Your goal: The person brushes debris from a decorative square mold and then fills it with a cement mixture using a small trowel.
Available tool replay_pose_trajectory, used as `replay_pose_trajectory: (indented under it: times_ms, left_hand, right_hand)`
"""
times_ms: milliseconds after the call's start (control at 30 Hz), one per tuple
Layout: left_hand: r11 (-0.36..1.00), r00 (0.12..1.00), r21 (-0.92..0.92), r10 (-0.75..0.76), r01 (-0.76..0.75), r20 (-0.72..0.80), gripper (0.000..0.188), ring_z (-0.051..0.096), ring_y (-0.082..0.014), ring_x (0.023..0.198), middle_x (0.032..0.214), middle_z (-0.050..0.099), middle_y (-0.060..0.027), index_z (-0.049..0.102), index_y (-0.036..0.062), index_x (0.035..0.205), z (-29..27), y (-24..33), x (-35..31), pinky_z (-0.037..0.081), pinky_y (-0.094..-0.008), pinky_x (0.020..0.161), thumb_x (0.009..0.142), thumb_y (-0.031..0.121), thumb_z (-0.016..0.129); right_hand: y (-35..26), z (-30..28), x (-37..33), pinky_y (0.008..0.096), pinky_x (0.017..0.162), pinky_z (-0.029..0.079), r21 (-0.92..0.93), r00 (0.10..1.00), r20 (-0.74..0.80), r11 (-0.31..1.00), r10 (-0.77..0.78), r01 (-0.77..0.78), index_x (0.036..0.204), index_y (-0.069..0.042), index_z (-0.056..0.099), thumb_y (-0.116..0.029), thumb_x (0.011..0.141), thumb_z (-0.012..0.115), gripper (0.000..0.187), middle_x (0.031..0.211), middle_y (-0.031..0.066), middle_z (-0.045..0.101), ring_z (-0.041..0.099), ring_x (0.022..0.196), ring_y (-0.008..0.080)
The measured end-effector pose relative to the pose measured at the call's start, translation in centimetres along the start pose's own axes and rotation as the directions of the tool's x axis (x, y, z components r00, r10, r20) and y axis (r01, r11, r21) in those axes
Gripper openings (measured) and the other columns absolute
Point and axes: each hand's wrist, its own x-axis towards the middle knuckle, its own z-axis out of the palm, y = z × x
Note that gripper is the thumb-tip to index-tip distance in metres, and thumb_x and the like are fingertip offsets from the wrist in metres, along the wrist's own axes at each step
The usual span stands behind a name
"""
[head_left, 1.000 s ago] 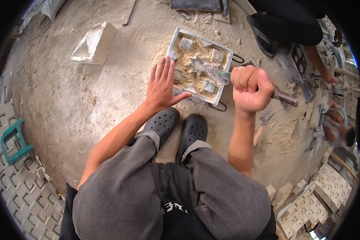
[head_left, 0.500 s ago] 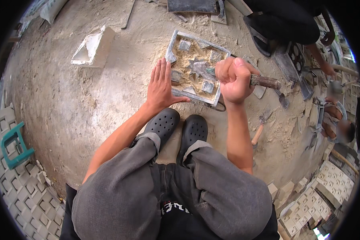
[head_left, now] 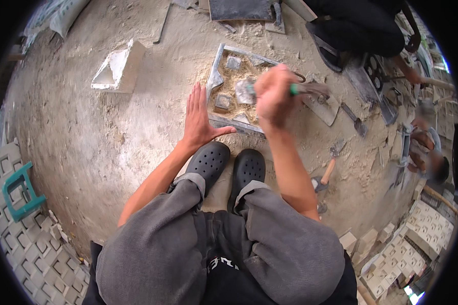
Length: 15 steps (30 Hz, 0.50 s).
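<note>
A grey mould frame (head_left: 215, 76) lies on the ground before my feet, with sandy powder and raised grey blocks (head_left: 223, 101) inside. Against its left edge my left hand (head_left: 198, 122) lies flat, fingers straight and thumb spread along the near side; it holds nothing. My right hand (head_left: 276, 99), blurred by motion, is closed around a trowel-like hand tool (head_left: 245, 91) with a pale grey head, a green band and a brown handle. The tool's head is over the middle of the mould, and my fist hides the mould's right part.
A white angular block (head_left: 119, 68) sits at the left. On the right lie a flat plate (head_left: 323, 107), a dark scraper (head_left: 359, 124) and a wooden-handled trowel (head_left: 328, 170). A co-worker's dark-clothed leg (head_left: 361, 30) is at upper right. A green stool (head_left: 23, 192) stands far left.
My right hand has moved left and slightly up across the mould with the tool, uncovering the plate at the right. My left hand keeps its place along the mould's edge.
</note>
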Motion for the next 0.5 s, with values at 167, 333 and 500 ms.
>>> replay_pose_trajectory:
  times_ms: [167, 333, 500]
  left_hand:
    - [0.993, 0.994, 0.041, 0.112, -0.112, 0.000, 0.134, 0.014, -0.0418, 0.155, 0.164, 0.017, -0.0297, 0.017, -0.0060, 0.157, 0.5, 0.1, 1.4, 0.013, -0.0531, 0.125, 0.067, 0.073, 0.079]
    - [0.959, 0.951, 0.079, 0.257, -0.274, 0.173, 0.115, 0.014, -0.0418, 0.155, 0.164, 0.020, -0.0274, 0.024, -0.0038, 0.157, -0.1, 2.4, 2.6, 0.014, -0.0518, 0.125, 0.080, 0.069, 0.070]
    - [0.877, 0.843, 0.067, 0.434, -0.477, 0.318, 0.116, 0.019, -0.0378, 0.154, 0.163, 0.024, -0.0269, 0.021, -0.0086, 0.156, 1.2, 4.0, 3.7, 0.015, -0.0465, 0.125, 0.084, 0.070, 0.066]
  right_hand:
    - [6.6, -0.2, -2.3, 0.0272, 0.048, 0.032, -0.299, 1.000, 0.019, 0.954, -0.014, 0.019, 0.064, -0.009, 0.046, -0.027, 0.102, 0.055, 0.043, 0.057, -0.0046, 0.045, 0.041, 0.052, 0.0056]
    - [2.1, -3.1, -1.3, 0.0424, 0.054, 0.038, -0.455, 0.964, 0.095, 0.850, -0.250, 0.265, 0.069, -0.002, 0.058, -0.038, 0.104, 0.054, 0.051, 0.056, 0.0067, 0.053, 0.046, 0.050, 0.0201]
    - [-4.0, -11.1, -5.2, 0.0329, 0.065, 0.048, -0.444, 0.829, -0.111, 0.719, 0.548, -0.534, 0.112, -0.004, 0.071, -0.057, 0.106, 0.037, 0.064, 0.076, 0.0054, 0.064, 0.058, 0.067, 0.0160]
